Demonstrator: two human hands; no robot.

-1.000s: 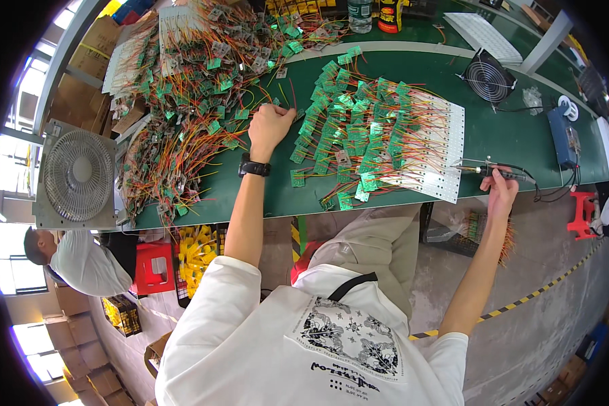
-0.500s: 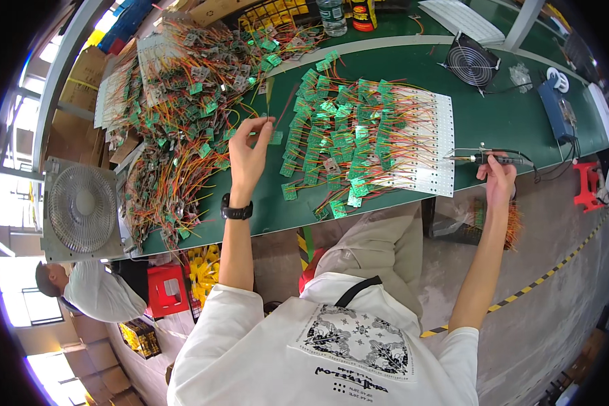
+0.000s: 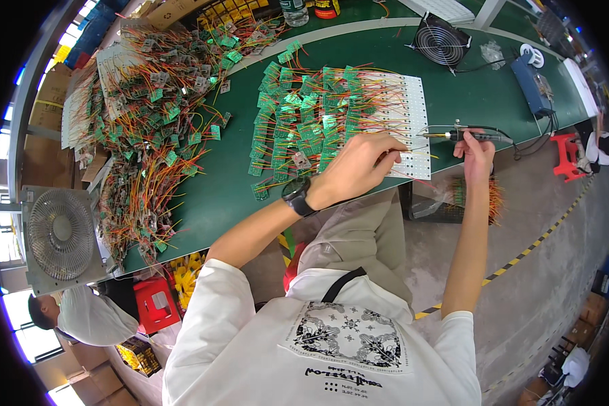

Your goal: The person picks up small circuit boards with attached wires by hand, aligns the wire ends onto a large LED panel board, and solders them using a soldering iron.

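My right hand [image 3: 477, 157] is closed around a soldering iron [image 3: 463, 135] with a black handle. The iron's tip points left, over the right edge of a white perforated board [image 3: 418, 101]. My left hand [image 3: 362, 166], a black watch on its wrist, reaches over the board's near part. Its thumb and forefinger are pinched on a thin wire, close to the iron's tip. Rows of small green circuit boards [image 3: 310, 132] lie left of the white board, joined to it by red and yellow wires [image 3: 379, 101]. My left hand hides some of these wires.
A big heap of wired circuit boards [image 3: 162, 101] covers the left of the green table [image 3: 223, 183]. A black fan [image 3: 441, 42], a blue box [image 3: 531, 84] and a solder spool [image 3: 533, 55] stand back right. A grey fan [image 3: 62, 233] and a seated person [image 3: 98, 314] are left.
My left hand has moved right and nearer, from beside the heap to the white board near the iron. My right hand keeps hold of the iron. The whole view has shifted slightly.
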